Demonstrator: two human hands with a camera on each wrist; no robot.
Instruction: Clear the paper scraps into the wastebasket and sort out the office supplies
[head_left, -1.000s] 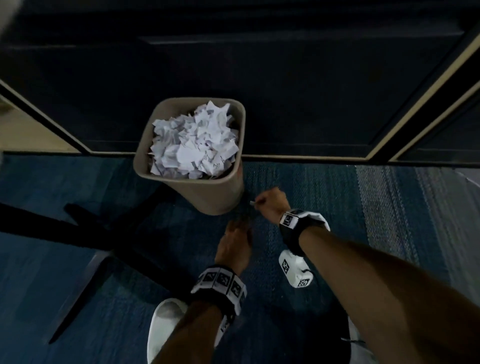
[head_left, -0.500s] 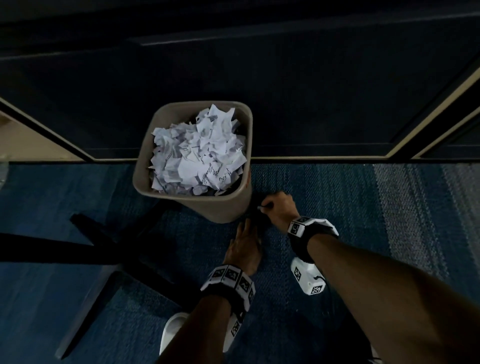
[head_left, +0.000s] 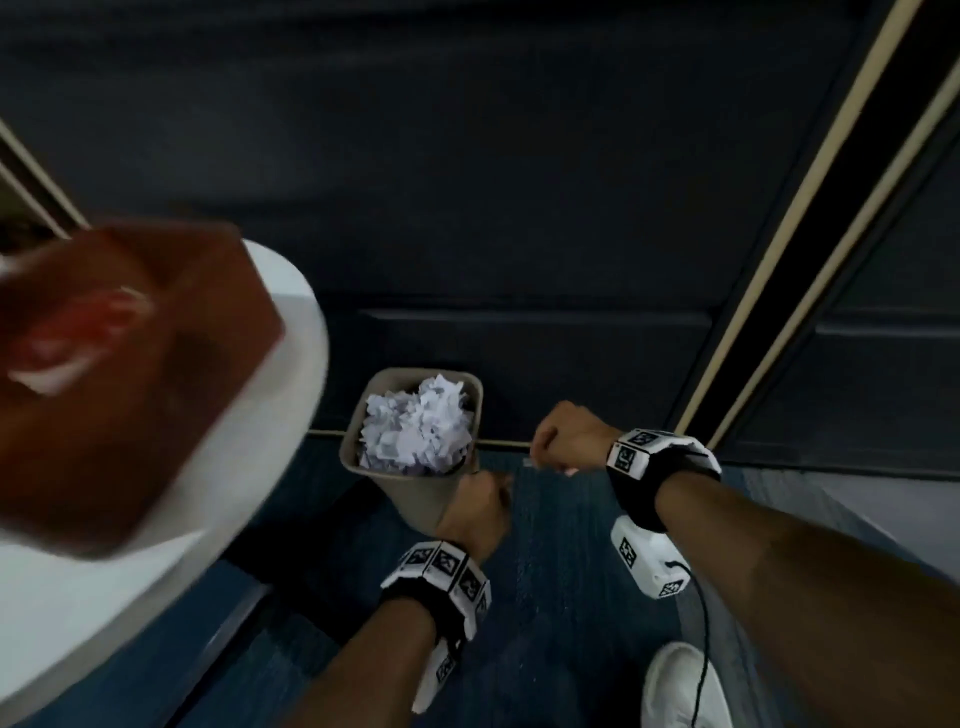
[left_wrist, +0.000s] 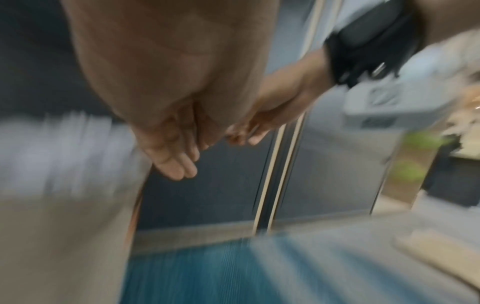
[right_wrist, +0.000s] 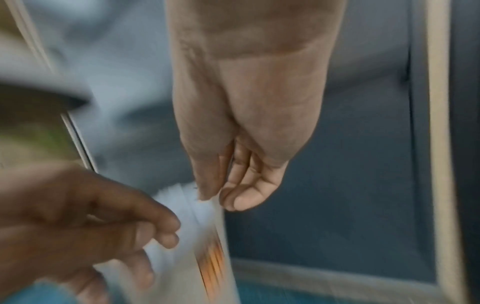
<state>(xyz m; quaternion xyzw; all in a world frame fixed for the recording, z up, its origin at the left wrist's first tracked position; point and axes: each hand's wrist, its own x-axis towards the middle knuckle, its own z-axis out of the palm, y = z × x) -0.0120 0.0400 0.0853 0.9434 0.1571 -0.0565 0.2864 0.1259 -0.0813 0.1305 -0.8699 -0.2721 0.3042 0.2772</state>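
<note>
Both hands are seen just right of the wastebasket (head_left: 415, 486), full of paper scraps (head_left: 415, 431): left hand (head_left: 475, 512) loosely curled, holding nothing visible; right hand (head_left: 569, 439) pinches something small, too blurred to be named.

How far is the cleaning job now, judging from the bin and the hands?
The wastebasket is heaped with paper scraps. The right hand pinches something small and pale, too blurred to identify; the left hand seems empty. No office supplies can be identified, so sorting is unjudgeable.
</note>
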